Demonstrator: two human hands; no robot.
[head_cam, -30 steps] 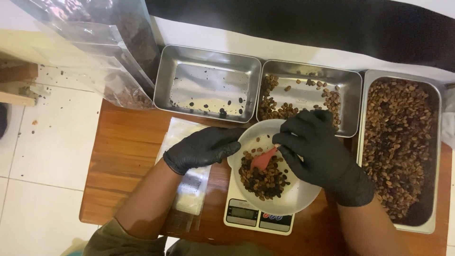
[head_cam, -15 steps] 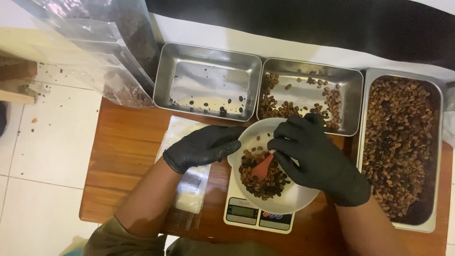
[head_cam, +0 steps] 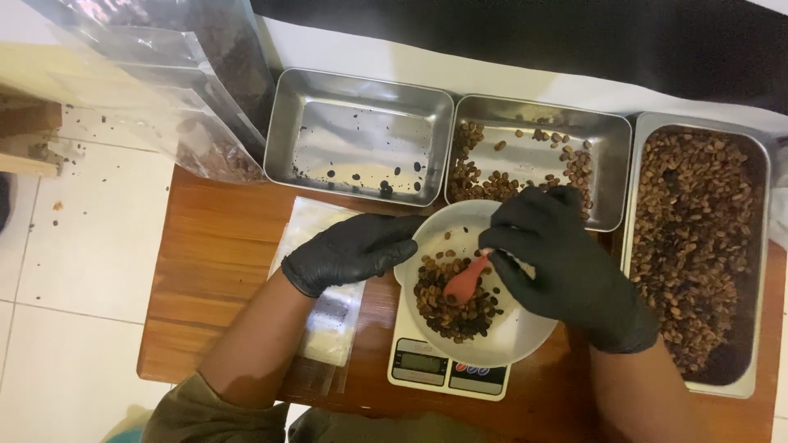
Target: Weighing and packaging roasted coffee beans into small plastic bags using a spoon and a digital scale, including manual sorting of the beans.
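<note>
Black-gloved right hand (head_cam: 566, 262) over the far-right part of the white bowl (head_cam: 525, 332), grip closed around the upper end of a small orange-red scoop (head_cam: 465, 279); handle hidden inside the fingers, so exact hold hard to tell. Scoop's long axis slanted from the grip down and left, its rounded end resting in the heap of brown beans (head_cam: 455, 299) on the near-left side of the bowl. Beans therefore just down-left of the right hand, touching the scoop tip. Bowl seated on a small kitchen scale (head_cam: 447, 369) near the front edge of the wooden desk (head_cam: 213, 254).

Left hand (head_cam: 349, 254), also gloved in black, fingers loosely curled, fingertips touching the bowl's left rim, holding nothing else; resting partly over a clear plastic bag (head_cam: 328, 320) flat on the desk. Right hand nearer to scoop and beans; left hand only at the rim.

Beyond the bowl, three steel trays side by side: left tray (head_cam: 357, 135) almost bare with a few dark beans, middle tray (head_cam: 538, 152) thinly scattered, right tray (head_cam: 698, 246) heaped full. Large clear bags (head_cam: 164, 90) at upper left
</note>
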